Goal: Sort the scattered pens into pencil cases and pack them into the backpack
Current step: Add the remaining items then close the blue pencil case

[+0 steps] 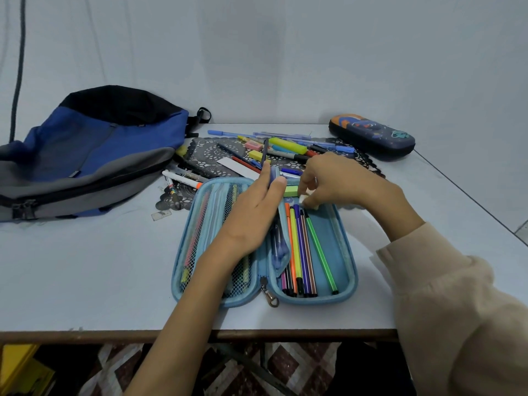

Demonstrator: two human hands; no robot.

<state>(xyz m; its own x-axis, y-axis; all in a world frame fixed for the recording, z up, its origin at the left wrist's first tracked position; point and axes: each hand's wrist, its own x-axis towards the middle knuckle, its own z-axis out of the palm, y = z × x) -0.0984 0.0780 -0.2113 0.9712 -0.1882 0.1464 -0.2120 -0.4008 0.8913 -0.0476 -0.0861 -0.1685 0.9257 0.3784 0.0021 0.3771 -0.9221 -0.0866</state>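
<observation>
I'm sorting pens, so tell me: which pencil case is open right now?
The light blue case, spread flat in front with felt-tips inside; the dark printed case at the far right is closed.

A plain, pale grey-blue wall [285, 52] faces me, softly and evenly lit. A dark cord [20, 67] hangs down it at the far left. I'm at a pale blue-grey table [85, 281] with a brown front edge. Beneath it I see a floor of maroon-and-white diamond tiles [300, 367], a dark slanting metal brace [251, 367], and something yellow [20, 364] at the lower left.
</observation>
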